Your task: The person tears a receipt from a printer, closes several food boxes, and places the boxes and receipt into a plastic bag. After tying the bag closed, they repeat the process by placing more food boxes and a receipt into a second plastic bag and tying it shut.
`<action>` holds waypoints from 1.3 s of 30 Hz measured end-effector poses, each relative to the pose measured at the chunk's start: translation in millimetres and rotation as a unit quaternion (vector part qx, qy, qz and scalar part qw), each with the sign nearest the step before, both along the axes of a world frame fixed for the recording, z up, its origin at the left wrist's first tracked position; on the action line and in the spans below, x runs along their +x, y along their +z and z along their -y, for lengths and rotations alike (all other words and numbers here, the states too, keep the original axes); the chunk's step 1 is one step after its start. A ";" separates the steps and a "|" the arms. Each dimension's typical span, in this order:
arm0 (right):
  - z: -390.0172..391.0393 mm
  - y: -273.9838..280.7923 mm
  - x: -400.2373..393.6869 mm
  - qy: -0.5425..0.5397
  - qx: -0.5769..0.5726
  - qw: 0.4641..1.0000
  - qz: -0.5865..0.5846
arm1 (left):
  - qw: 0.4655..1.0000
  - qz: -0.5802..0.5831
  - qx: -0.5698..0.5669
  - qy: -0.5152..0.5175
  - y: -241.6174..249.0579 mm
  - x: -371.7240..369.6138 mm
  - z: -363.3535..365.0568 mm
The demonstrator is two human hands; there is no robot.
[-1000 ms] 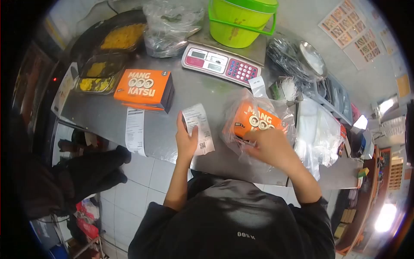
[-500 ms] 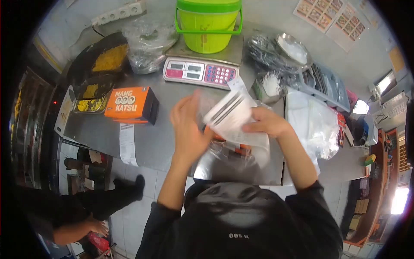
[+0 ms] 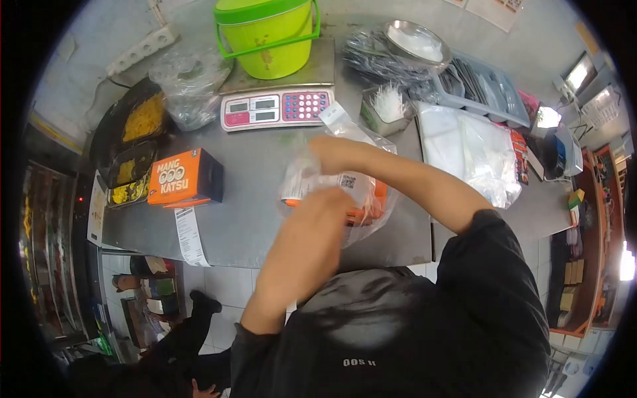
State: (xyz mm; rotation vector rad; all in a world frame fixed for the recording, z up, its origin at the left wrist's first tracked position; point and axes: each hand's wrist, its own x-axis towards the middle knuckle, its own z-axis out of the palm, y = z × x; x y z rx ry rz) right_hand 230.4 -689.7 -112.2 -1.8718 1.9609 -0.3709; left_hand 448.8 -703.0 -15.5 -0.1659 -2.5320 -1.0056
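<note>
A clear plastic bag [image 3: 375, 150] lies on the steel counter in front of me, with an orange box [image 3: 363, 213] inside. White paper with a QR code [image 3: 358, 183] shows through the film on top of the box. My right hand [image 3: 329, 154] reaches across to the bag's upper left side, its fingers closed on the film. Nearer to me, my left hand [image 3: 317, 222] is curled against the bag's near left side, blurred, with its fingertips hidden. To the left stands a closed orange-and-black box [image 3: 178, 178] marked "Mang Katsu".
Behind the bag sits a scale [image 3: 275, 108] carrying a lime-green bucket [image 3: 269, 46]. A printed receipt [image 3: 190, 235] hangs over the counter's front edge. Plastic bags [image 3: 464, 149] and a grey cutlery tray [image 3: 488, 93] are at right, food trays [image 3: 129, 189] at left. Another person's hand [image 3: 204, 390] shows below.
My right hand has moved left over the bag, and my left hand has come down and curled in. The white paper now lies inside the bag. The view has shifted right.
</note>
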 end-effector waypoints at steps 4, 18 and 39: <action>-37.2 12.9 -3.8 -0.093 -0.007 0.995 0.041 | 0.979 0.120 -0.141 0.087 -65.4 -36.1 28.7; -187.4 92.7 68.2 0.174 -0.222 0.959 0.033 | 0.945 0.204 -0.210 0.147 -56.6 -71.9 -11.8; -15.9 -93.9 -108.6 -0.312 -0.097 0.939 0.105 | 0.955 0.041 -0.026 0.294 42.3 -16.9 -33.3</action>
